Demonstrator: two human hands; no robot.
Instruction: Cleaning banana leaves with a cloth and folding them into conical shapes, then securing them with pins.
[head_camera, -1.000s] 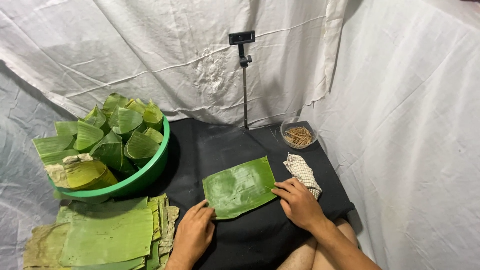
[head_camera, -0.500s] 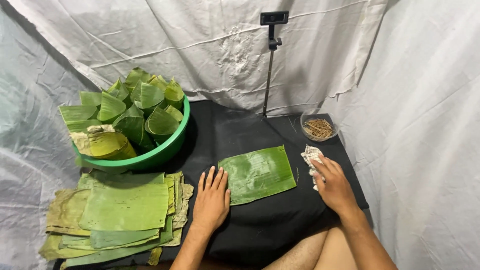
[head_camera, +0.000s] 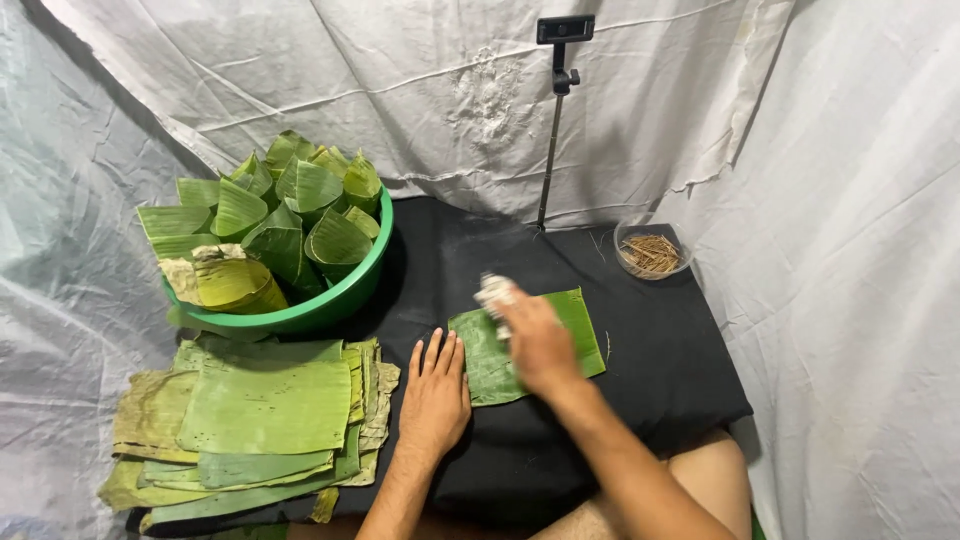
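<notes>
One rectangular piece of banana leaf (head_camera: 560, 345) is laid flat on the black cloth (head_camera: 660, 370), roughly at its middle, with bare cloth left open to its right and behind it. The left edge of this leaf is pinned by the left hand (head_camera: 436, 392), which is spread flat, palm down, fingers straight and close together. A pale, crumpled rag (head_camera: 494, 293) is gripped in the right hand (head_camera: 537, 342) and pressed on the glossy, ribbed leaf surface; the hand is blurred.

To the left, a stack of flat leaf sheets (head_camera: 262, 408) is spread, some fresh green, others yellowed and frayed at the edges. Behind it, a round green plastic basin (head_camera: 335, 305) is filled with leaves folded into cones (head_camera: 300, 210). A small clear bowl (head_camera: 652, 252) of thin brown sticks is set at the far right corner of the cloth. A slim black stand (head_camera: 551, 150) topped by a small camera is seen against the creased white sheeting (head_camera: 850, 200) by which the space is enclosed.
</notes>
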